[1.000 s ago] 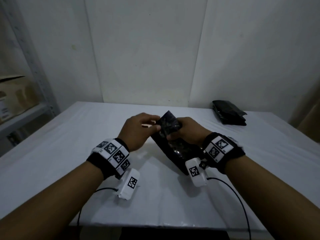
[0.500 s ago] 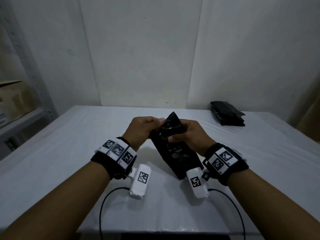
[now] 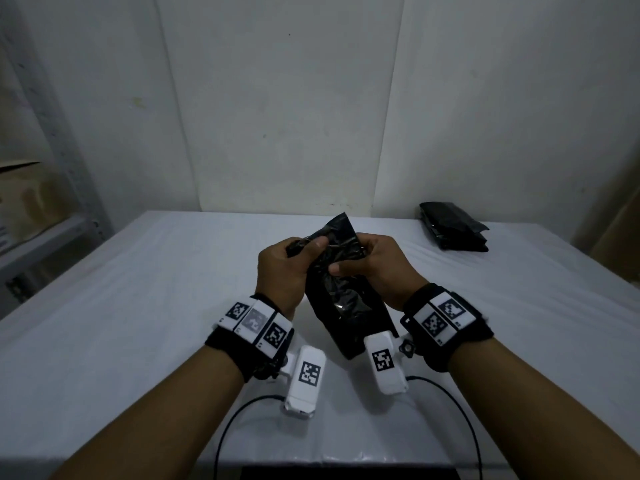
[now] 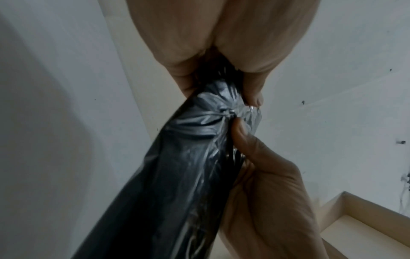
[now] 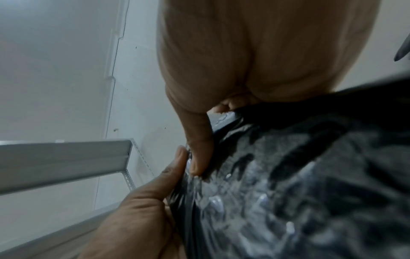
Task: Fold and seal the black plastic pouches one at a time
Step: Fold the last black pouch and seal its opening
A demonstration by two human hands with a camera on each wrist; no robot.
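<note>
Pouch [image 3: 341, 296] now lifted off table [image 3: 138, 306], top bunched | left hand [image 3: 282, 268], right hand [image 3: 375, 268] pinching top | fold under way, unsealed

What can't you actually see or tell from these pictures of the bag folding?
- What the black pouch contains: opaque plastic, all views.
- Its bottom corner: covered by the right wrist camera, head view.
- Whether the top is sealed: left hand and right hand cover it.
- How many pouches in the far stack: too small, too dark.
- Pouch surface, right wrist view: blurred.
</note>
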